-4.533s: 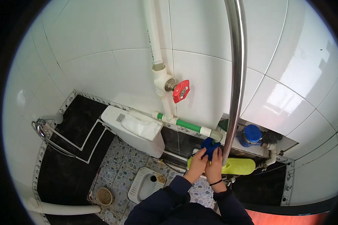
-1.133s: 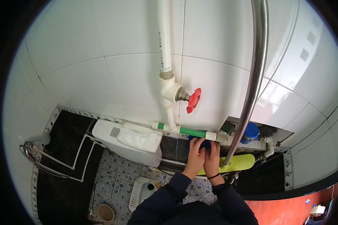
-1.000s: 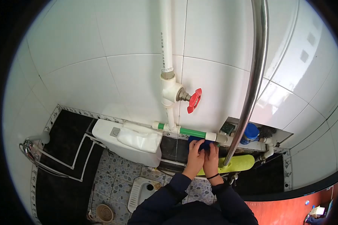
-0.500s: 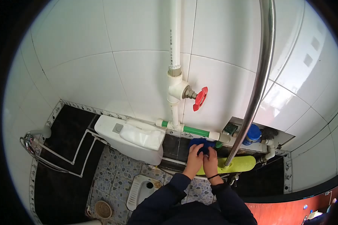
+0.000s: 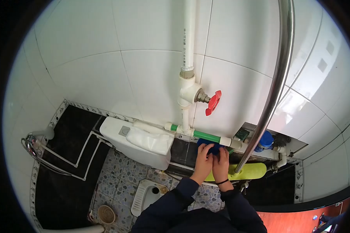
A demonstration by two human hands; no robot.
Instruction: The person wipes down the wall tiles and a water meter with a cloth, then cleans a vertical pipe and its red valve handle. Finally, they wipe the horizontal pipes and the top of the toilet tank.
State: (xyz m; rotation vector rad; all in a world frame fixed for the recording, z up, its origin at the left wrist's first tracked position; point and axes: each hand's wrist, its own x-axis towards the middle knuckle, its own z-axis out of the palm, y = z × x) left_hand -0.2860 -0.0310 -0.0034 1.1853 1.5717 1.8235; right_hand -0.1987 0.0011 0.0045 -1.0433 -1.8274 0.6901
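Observation:
Both my hands are close together in front of a dark blue cloth-like item (image 5: 212,146), just below the green-banded pipe (image 5: 207,136). My left hand (image 5: 203,163) has its fingers curled on the item's left part. My right hand (image 5: 221,165), with a black band at the wrist, presses its fingers on the item's right part. The fingertips are partly hidden against the blue. Right beside my right hand lies a yellow-green mop head (image 5: 249,171) on a steel pole (image 5: 278,83).
A white cistern (image 5: 116,126) with a white packet (image 5: 147,140) stands left of my hands. Above is a pipe valve with a red handle (image 5: 213,103). A blue-lidded meter (image 5: 265,139) sits in a wall recess. The squat toilet (image 5: 142,198) and a small bucket (image 5: 106,214) are below.
The view has shifted slightly, so the pipes and pole appear further right. My hands remain at the blue item, which now looks flatter, with my fingers in a slightly different position.

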